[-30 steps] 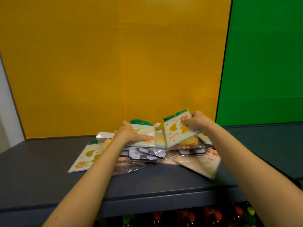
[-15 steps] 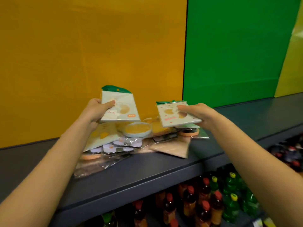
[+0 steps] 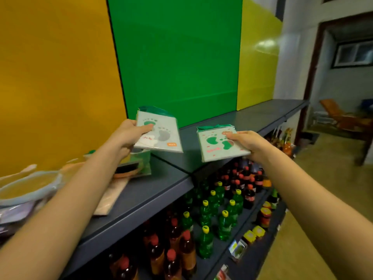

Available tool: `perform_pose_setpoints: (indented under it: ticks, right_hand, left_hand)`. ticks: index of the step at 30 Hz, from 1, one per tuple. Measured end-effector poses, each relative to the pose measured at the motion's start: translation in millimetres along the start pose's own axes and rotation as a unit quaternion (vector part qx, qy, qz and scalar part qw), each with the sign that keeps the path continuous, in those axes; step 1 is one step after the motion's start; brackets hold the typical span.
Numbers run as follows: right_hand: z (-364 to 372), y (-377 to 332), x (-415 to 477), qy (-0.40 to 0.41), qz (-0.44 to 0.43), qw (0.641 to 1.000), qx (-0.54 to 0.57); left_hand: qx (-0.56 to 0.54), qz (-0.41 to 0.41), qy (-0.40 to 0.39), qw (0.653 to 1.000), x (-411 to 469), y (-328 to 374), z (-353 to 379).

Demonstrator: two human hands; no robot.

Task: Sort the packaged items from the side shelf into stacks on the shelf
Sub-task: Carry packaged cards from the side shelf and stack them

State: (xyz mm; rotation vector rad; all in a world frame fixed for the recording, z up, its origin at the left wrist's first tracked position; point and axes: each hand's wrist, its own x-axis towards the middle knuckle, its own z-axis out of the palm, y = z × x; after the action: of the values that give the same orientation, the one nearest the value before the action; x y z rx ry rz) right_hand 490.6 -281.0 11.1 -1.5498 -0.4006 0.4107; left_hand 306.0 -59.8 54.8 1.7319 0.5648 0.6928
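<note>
Above the shelf (image 3: 242,122), left hand (image 3: 129,134) pinches the left packet (image 3: 161,136), green header up — right hand (image 3: 246,140) grips the right packet (image 3: 218,148), flatter, header away.

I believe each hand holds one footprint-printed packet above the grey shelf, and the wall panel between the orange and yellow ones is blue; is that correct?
Not quite: the head view shows that wall panel is green, not blue. Otherwise yes: the left hand holds the left packet and the right hand the right packet, both footprint-printed, above the grey shelf.
</note>
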Motion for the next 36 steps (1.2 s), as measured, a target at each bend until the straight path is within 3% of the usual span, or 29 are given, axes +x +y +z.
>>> perform_pose_setpoints:
  ticks: [12,20,36]
  right_hand:
    - [-201.9,-4.1,92.0,0.076,-0.019,0.996,-0.040]
    - [-291.4,15.1,160.7,0.108,-0.004,0.994,0.006]
    - [-428.5,4.7,406.9,0.109,-0.016,0.992,-0.052]
  left_hand:
    - [-0.055,-0.031,-0.069,0.996,78.1,8.0,239.8]
    - [-0.058,-0.032,-0.081,0.995,154.3,4.9,362.6]
    - [-0.004,-0.099,-0.037,0.994,377.5,-7.6,560.9]
